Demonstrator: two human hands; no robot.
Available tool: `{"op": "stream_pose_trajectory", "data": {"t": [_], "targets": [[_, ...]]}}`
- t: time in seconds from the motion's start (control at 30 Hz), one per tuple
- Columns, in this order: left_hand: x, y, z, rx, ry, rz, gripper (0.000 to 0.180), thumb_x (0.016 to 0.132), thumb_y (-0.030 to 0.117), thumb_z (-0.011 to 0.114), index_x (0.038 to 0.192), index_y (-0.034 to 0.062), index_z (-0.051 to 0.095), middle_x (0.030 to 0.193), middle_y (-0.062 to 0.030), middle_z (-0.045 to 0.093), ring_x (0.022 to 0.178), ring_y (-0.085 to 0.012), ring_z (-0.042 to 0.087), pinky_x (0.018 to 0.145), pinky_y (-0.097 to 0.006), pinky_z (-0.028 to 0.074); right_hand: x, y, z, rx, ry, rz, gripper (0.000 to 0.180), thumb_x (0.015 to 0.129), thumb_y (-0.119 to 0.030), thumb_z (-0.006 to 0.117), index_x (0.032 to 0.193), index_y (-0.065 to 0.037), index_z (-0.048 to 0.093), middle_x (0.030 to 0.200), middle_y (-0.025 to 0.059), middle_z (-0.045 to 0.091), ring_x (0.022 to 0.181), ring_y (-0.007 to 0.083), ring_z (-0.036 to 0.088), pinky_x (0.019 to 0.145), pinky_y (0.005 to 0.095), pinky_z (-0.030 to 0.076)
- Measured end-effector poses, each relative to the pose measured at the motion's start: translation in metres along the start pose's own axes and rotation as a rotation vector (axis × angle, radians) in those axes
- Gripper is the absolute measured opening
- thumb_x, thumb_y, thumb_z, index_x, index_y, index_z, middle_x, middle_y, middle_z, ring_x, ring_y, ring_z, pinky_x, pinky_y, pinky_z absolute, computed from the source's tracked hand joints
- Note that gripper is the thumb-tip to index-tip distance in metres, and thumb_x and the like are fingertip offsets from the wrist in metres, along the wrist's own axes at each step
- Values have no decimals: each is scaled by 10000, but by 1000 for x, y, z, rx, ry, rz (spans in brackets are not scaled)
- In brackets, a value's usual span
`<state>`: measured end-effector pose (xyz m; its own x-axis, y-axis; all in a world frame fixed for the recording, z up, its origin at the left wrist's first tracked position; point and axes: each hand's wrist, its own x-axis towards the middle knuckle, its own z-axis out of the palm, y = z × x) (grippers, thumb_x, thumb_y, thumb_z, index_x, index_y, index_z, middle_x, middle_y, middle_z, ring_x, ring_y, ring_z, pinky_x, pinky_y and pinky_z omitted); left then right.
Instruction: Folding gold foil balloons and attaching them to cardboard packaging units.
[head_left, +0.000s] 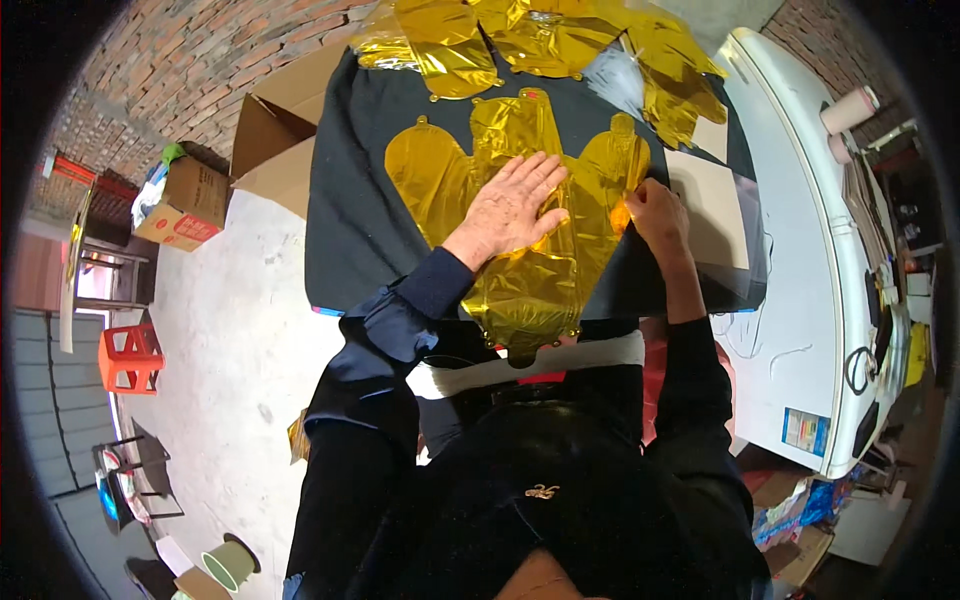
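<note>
Over the dark tabletop's (345,200) near edge, a gold foil shape (525,275) lies spread beneath the left hand (512,208), fingers outstretched, gripping nothing; the right hand (662,215) curls at its right side, hold unclear. Spreading seems done, edge work unfinished.

The carton's (186,196) red print (196,230), the appliance's (790,250) blue sticker (805,431), gold chest emblem (542,491) — none is legible.
</note>
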<state>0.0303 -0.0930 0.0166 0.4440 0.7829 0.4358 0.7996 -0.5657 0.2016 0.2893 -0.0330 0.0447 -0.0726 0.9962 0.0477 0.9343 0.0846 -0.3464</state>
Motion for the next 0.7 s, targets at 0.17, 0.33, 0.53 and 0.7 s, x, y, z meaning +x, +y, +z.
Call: {"op": "stream_pose_trajectory", "data": {"t": [0.17, 0.33, 0.53, 0.7], "targets": [[-2, -3, 1, 14, -6, -2, 650, 1039, 475, 496, 1530, 53, 432, 1583, -144, 440, 1486, -322, 375, 1234, -463, 268, 0, -9, 6, 636, -40, -81, 337, 972, -354, 679, 890, -29, 643, 745, 88, 678, 643, 191, 673, 581, 339, 519], [-3, -6, -2, 43, 26, 23, 614, 1042, 474, 479, 1478, 42, 498, 1551, -170, 473, 1462, -334, 407, 1240, -460, 267, -23, -60, -12, 1299, -267, -26, 293, 1042, -317, 620, 1000, -28, 637, 874, 61, 680, 697, 147, 670, 614, 287, 558], [3, 2, -11, 6, -179, -78, 555, 992, 469, 514, 1313, 33, 636, 1334, -195, 639, 1299, -354, 552, 1144, -475, 370, -16, -11, 31, 224, 325, -706, 230, 935, 9, 606, 1162, 25, 642, 1205, 166, 661, 1118, 338, 662, 932, 403, 548], [-3, -4, -5, -49, 48, 12, 511, 917, 386, 573, 1298, 53, 642, 1275, -186, 661, 1212, -360, 597, 1082, -476, 417, -62, -32, 36, 76, 214, -727, 489, 940, -146, 660, 1386, 28, 563, 1444, 174, 569, 1421, 338, 457, 1195, 479, 315]]}}
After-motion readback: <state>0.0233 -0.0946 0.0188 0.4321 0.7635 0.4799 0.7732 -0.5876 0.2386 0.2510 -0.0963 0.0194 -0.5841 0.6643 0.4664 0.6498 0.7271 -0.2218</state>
